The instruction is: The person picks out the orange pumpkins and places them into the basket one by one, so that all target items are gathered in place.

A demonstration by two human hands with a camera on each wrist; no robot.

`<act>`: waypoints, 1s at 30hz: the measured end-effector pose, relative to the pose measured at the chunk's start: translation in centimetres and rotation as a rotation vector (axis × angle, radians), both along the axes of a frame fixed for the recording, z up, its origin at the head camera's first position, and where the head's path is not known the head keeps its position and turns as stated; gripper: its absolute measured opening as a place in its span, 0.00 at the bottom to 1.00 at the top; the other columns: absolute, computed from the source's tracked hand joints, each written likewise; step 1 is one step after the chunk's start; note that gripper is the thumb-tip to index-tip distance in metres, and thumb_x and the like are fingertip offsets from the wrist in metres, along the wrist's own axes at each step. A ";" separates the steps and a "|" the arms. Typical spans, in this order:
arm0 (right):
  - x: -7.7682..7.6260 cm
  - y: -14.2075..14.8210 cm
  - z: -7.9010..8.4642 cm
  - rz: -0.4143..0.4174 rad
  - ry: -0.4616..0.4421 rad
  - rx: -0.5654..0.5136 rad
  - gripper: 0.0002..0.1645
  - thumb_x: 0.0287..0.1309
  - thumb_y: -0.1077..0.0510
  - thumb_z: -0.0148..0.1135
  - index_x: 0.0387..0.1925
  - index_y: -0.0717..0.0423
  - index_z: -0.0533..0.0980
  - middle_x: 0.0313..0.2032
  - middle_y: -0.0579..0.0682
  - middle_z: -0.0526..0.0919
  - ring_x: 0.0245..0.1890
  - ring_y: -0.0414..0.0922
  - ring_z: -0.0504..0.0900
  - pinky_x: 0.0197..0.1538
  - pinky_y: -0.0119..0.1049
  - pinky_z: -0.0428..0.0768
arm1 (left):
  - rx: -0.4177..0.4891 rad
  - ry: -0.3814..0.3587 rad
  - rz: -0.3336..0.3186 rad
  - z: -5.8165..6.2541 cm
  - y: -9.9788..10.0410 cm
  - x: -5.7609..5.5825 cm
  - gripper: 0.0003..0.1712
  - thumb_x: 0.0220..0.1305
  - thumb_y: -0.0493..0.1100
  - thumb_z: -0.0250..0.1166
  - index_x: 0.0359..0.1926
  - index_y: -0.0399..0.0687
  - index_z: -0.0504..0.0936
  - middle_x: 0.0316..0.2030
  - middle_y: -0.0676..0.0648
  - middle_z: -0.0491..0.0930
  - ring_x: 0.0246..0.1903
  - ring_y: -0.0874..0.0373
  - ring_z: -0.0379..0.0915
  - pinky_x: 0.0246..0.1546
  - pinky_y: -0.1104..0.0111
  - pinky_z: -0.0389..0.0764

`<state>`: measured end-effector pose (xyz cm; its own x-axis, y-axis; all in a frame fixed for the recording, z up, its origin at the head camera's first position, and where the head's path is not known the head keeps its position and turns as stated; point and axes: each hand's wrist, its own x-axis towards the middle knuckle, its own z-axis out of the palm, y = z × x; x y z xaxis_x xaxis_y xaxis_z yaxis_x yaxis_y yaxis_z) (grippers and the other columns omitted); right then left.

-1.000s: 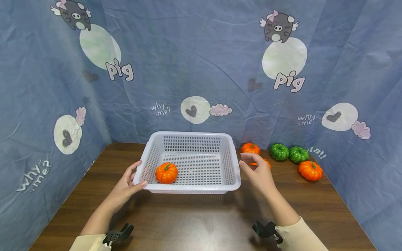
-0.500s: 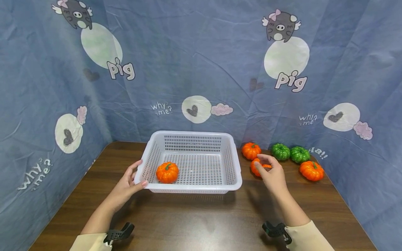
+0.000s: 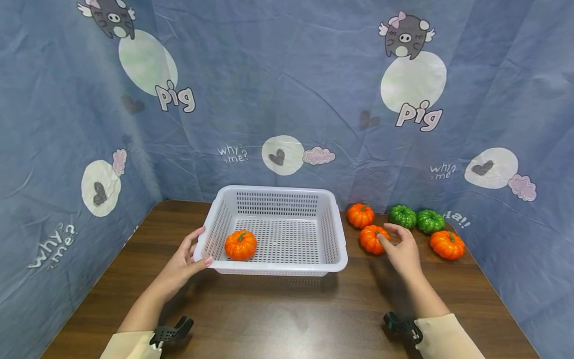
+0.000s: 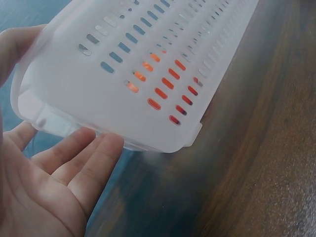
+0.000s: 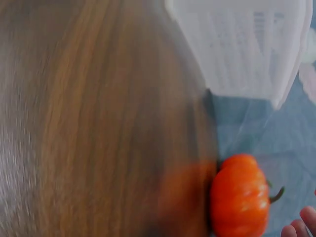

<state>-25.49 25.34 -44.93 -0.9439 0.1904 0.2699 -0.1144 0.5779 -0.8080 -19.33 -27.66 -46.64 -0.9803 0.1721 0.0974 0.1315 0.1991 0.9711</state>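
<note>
My left hand (image 3: 181, 264) holds the left end of a white plastic basket (image 3: 273, 269), thumb over the rim. In the left wrist view, fingers (image 4: 94, 173) of that hand touch the outside of the basket wall. Inside the basket, at its front left, sits a small orange pumpkin (image 3: 240, 245). My right hand (image 3: 404, 255) is beside another orange pumpkin (image 3: 372, 239) on the table, thumb and fingers apart and holding nothing. Its thumb overlaps that pumpkin's right edge; contact is unclear. The right wrist view shows an orange pumpkin (image 5: 239, 197) with fingertips (image 5: 301, 226) apart from it.
Behind the nearer pumpkin stands one more orange pumpkin (image 3: 360, 215). Two green pumpkins (image 3: 403, 217) and an orange pumpkin (image 3: 447, 245) lie farther right. A blue patterned cloth (image 3: 287, 99) hangs behind the brown wooden table (image 3: 278, 314).
My right hand has moved right, from beside the basket's right end to the right side of the nearer orange pumpkin, uncovering it. The left hand keeps its hold on the basket.
</note>
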 end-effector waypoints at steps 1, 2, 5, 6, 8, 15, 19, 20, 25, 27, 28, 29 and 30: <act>-0.1 0.2 -0.2 -0.003 -0.015 -0.003 0.24 0.63 0.59 0.67 0.59 0.65 0.76 0.57 0.63 0.75 0.58 0.57 0.75 0.58 0.50 0.75 | -0.001 0.000 -0.002 0.0 0.0 0.0 0.49 0.66 0.36 0.65 0.78 0.51 0.43 0.69 0.28 0.60 0.54 0.55 0.73 0.48 0.73 0.78; -0.1 0.4 -0.3 -0.003 -0.031 -0.003 0.25 0.63 0.59 0.67 0.59 0.65 0.75 0.57 0.64 0.74 0.59 0.58 0.74 0.59 0.51 0.75 | -0.002 -0.001 -0.001 0.0 0.0 0.0 0.49 0.66 0.36 0.65 0.78 0.51 0.44 0.69 0.28 0.60 0.54 0.55 0.74 0.48 0.73 0.78; -0.2 0.7 -0.5 0.004 -0.070 -0.002 0.28 0.63 0.58 0.68 0.61 0.66 0.73 0.59 0.66 0.72 0.60 0.60 0.71 0.61 0.54 0.72 | -0.001 -0.005 -0.002 0.0 0.0 -0.1 0.49 0.66 0.36 0.64 0.78 0.51 0.44 0.69 0.29 0.60 0.54 0.57 0.74 0.48 0.73 0.78; -0.3 0.8 -0.5 0.006 -0.081 0.006 0.29 0.63 0.57 0.68 0.61 0.66 0.72 0.59 0.67 0.71 0.61 0.61 0.71 0.62 0.54 0.71 | 0.000 -0.004 -0.001 0.0 0.0 0.0 0.49 0.66 0.36 0.64 0.78 0.51 0.44 0.69 0.29 0.60 0.53 0.58 0.74 0.48 0.73 0.78; -0.4 1.0 -0.6 0.013 -0.099 0.018 0.31 0.63 0.56 0.68 0.62 0.66 0.71 0.60 0.68 0.71 0.61 0.62 0.70 0.63 0.55 0.70 | 0.006 -0.004 -0.002 0.0 0.0 0.0 0.49 0.67 0.36 0.65 0.78 0.51 0.44 0.69 0.28 0.60 0.53 0.59 0.75 0.48 0.73 0.78; -1.2 1.5 -1.4 0.045 -0.157 0.031 0.37 0.62 0.54 0.69 0.66 0.66 0.67 0.63 0.69 0.69 0.63 0.63 0.68 0.66 0.55 0.66 | 0.008 -0.013 -0.003 0.1 0.0 0.0 0.50 0.66 0.36 0.65 0.78 0.51 0.43 0.70 0.29 0.59 0.54 0.55 0.74 0.48 0.73 0.78; -1.6 1.7 -1.8 0.065 -0.190 0.024 0.40 0.62 0.52 0.69 0.68 0.67 0.64 0.65 0.69 0.66 0.65 0.64 0.66 0.67 0.56 0.64 | -0.001 -0.022 -0.001 0.1 0.0 0.0 0.50 0.67 0.37 0.65 0.78 0.52 0.43 0.70 0.29 0.59 0.55 0.53 0.73 0.49 0.73 0.77; -1.7 1.7 -1.8 0.065 -0.190 0.020 0.41 0.61 0.52 0.69 0.68 0.67 0.64 0.65 0.69 0.66 0.65 0.64 0.66 0.67 0.56 0.64 | -0.002 -0.022 0.000 0.1 0.0 0.0 0.50 0.67 0.37 0.65 0.78 0.52 0.43 0.70 0.29 0.59 0.54 0.53 0.73 0.49 0.73 0.77; -1.9 1.6 -2.1 0.065 -0.204 -0.002 0.43 0.61 0.52 0.70 0.70 0.66 0.63 0.65 0.70 0.65 0.65 0.64 0.66 0.67 0.56 0.64 | 0.007 -0.012 -0.007 0.0 0.0 0.0 0.50 0.66 0.36 0.65 0.78 0.51 0.43 0.69 0.29 0.59 0.53 0.56 0.74 0.48 0.73 0.78; -2.0 1.6 -2.2 0.070 -0.214 -0.008 0.44 0.60 0.52 0.70 0.70 0.66 0.62 0.65 0.70 0.65 0.65 0.64 0.66 0.67 0.56 0.64 | 0.011 -0.012 -0.005 0.0 0.0 0.0 0.50 0.66 0.36 0.65 0.78 0.51 0.43 0.69 0.29 0.60 0.53 0.57 0.74 0.48 0.73 0.78; -2.1 1.7 -2.3 0.073 -0.219 -0.010 0.44 0.60 0.51 0.70 0.71 0.66 0.61 0.66 0.70 0.64 0.65 0.64 0.66 0.67 0.56 0.64 | 0.011 -0.011 -0.004 0.0 0.0 0.0 0.50 0.66 0.36 0.65 0.78 0.51 0.43 0.69 0.29 0.60 0.53 0.58 0.74 0.48 0.73 0.78; -2.2 1.7 -2.4 0.076 -0.224 -0.013 0.45 0.60 0.51 0.70 0.71 0.66 0.61 0.66 0.70 0.64 0.65 0.64 0.66 0.67 0.56 0.64 | 0.010 -0.012 -0.004 0.0 0.0 0.0 0.50 0.66 0.35 0.65 0.78 0.51 0.43 0.69 0.29 0.60 0.53 0.58 0.74 0.48 0.73 0.78; -2.2 1.7 -2.4 0.079 -0.228 -0.014 0.45 0.60 0.51 0.70 0.71 0.66 0.61 0.66 0.70 0.65 0.65 0.64 0.65 0.67 0.56 0.64 | 0.012 -0.011 -0.003 0.0 0.0 0.0 0.50 0.66 0.35 0.65 0.78 0.51 0.43 0.69 0.29 0.60 0.53 0.58 0.74 0.48 0.73 0.78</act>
<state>-27.71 27.03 -47.38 -0.9922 0.1157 0.0461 0.0272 0.5627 -0.8262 -19.36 -27.65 -46.61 -0.9808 0.1736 0.0885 0.1211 0.1873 0.9748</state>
